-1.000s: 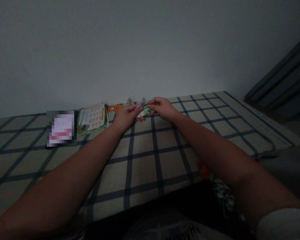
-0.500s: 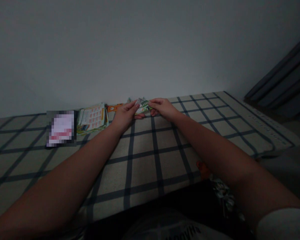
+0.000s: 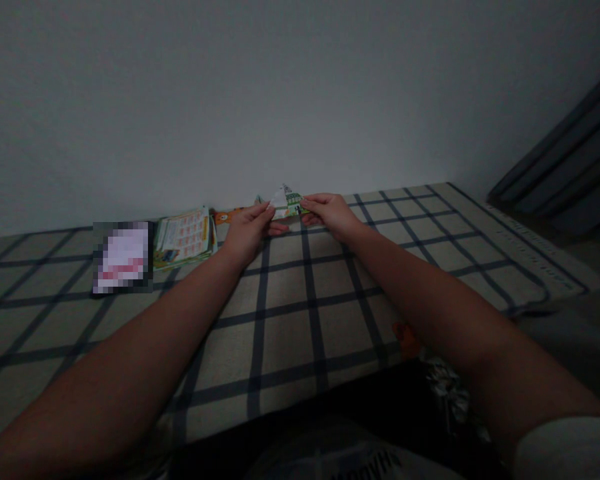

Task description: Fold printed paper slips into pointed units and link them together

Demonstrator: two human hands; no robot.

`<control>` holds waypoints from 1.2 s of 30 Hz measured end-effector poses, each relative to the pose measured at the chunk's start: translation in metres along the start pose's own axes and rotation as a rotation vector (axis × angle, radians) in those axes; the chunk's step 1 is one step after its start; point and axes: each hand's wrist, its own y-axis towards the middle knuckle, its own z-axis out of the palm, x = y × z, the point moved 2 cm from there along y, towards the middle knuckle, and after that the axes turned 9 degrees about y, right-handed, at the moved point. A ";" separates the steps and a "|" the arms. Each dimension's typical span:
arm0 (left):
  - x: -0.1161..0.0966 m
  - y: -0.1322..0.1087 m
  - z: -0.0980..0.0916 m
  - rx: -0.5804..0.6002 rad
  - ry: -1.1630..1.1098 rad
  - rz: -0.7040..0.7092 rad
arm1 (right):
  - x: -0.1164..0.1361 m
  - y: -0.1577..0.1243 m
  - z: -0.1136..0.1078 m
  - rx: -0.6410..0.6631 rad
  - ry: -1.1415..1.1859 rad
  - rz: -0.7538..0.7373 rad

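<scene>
Both my hands reach far forward over a checked cloth (image 3: 290, 320) and pinch one small folded printed paper (image 3: 286, 202), green and white, held up as a little pointed shape. My left hand (image 3: 250, 230) grips its left edge with thumb and fingers. My right hand (image 3: 327, 215) grips its right edge. The paper sits just above the cloth near the wall. Another folded paper piece behind it is mostly hidden.
A stack of printed leaflets (image 3: 184, 237) lies left of my hands, with a blurred-out flat item (image 3: 123, 257) further left and an orange paper (image 3: 230, 215) by the wall. A dark curtain (image 3: 565, 180) hangs at the right. The light is dim.
The folded paper has been turned and lifted slightly between my hands, now showing a pointed top. My arms have hardly moved.
</scene>
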 end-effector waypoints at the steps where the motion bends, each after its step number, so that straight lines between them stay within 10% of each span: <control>1: 0.000 0.000 0.000 0.003 0.007 0.006 | 0.001 -0.001 0.000 0.006 0.001 0.003; 15: -0.009 -0.008 0.000 0.017 0.350 0.152 | -0.009 -0.002 0.006 0.174 -0.160 0.039; 36: 0.000 -0.006 -0.002 0.169 0.466 0.100 | -0.004 -0.003 0.009 0.273 -0.528 -0.382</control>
